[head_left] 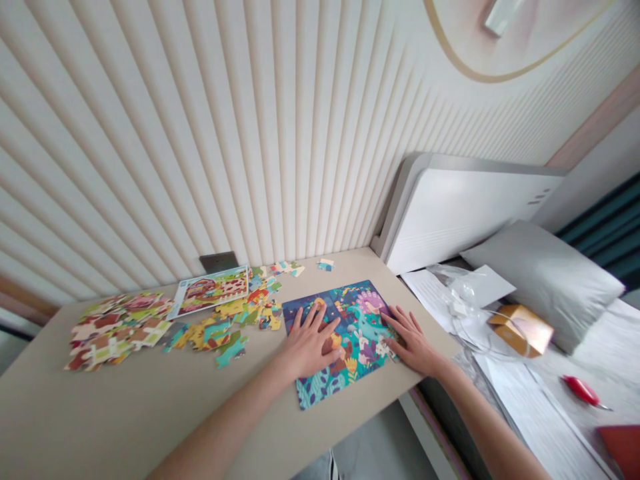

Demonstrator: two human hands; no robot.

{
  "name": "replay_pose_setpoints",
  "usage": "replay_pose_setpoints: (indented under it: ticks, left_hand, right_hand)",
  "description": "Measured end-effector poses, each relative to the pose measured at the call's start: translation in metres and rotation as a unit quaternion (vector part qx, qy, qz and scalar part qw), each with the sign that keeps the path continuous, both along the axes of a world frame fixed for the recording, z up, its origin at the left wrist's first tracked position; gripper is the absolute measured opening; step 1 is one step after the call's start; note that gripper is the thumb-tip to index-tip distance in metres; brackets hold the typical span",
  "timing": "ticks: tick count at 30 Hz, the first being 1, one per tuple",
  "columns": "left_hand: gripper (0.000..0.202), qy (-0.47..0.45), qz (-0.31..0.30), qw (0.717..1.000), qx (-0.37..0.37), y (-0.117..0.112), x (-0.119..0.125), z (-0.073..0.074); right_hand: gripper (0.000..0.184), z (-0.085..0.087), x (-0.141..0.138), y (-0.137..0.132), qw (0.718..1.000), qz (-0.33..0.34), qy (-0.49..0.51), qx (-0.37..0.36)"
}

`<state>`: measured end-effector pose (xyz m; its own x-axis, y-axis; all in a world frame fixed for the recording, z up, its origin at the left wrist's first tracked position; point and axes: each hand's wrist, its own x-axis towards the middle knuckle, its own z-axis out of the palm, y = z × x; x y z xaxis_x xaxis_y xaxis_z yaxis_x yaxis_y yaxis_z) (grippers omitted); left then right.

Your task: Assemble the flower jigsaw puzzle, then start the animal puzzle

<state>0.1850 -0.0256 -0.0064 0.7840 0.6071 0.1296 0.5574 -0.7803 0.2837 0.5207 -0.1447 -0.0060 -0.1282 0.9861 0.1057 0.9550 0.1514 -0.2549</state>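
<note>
From here I see the dark-blue rectangular cardboard puzzle (363,333) near the beige desk's (150,413) front-right edge. My left hand (311,341) and right hand (414,339) lie on it, fingers spread, clamped on nothing — uneven sideways pressure could shift it. Bare room lies left; multicoloured loose cardboard pieces (205,335) crowd behind.

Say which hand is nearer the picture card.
Left. Left hand rests right of the picture card, on the jigsaw; right hand is farther right, at the jigsaw's right edge.
</note>
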Motion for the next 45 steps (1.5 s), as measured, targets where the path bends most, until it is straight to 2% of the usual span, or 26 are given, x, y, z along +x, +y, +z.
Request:
replay_pose_setpoints:
  ticks: [6, 10, 12, 15, 18, 22, 27, 36, 45]
  left_hand:
    - [0.075, 0.007, -0.001, 1.000, -0.002, 0.003, 0.001, -0.001]
    - [0.071, 0.009, -0.015, 1.000, 0.011, -0.003, 0.007, 0.010]
    - [0.066, -0.003, -0.055, 0.998, 0.030, -0.014, 0.018, 0.019]
    - [0.062, -0.020, -0.148, 0.988, 0.037, -0.038, 0.044, 0.029]
    - [0.065, -0.037, -0.199, 0.979, 0.025, -0.061, 0.071, 0.029]
    - [0.065, -0.054, -0.177, 0.983, 0.010, -0.074, 0.092, 0.018]
    - [0.059, -0.060, -0.181, 0.982, -0.004, -0.067, 0.094, 0.007]
    - [0.058, -0.050, -0.199, 0.979, 0.013, -0.065, 0.094, 0.003]
    - [0.063, -0.051, -0.192, 0.980, -0.001, -0.067, 0.091, 0.006]
  right_hand:
    - [0.056, -0.014, -0.008, -0.005, 0.998, -0.057, -0.025, 0.015]
    - [0.056, -0.022, -0.010, -0.005, 0.997, -0.071, -0.010, 0.028]
    - [0.054, -0.024, -0.005, -0.005, 0.996, -0.080, 0.010, 0.033]
    - [0.051, -0.023, 0.008, -0.006, 0.995, -0.091, 0.024, 0.036]
    - [0.050, -0.021, 0.024, -0.010, 0.997, -0.067, 0.005, 0.031]
    - [0.051, -0.018, 0.045, -0.019, 0.998, -0.042, -0.011, 0.036]
    - [0.045, -0.009, 0.061, -0.028, 0.998, -0.010, 0.007, 0.060]
    - [0.040, 0.008, 0.047, -0.043, 0.998, 0.059, 0.028, 0.023]
    - [0.041, 0.011, 0.043, -0.046, 0.999, 0.040, 0.017, 0.024]
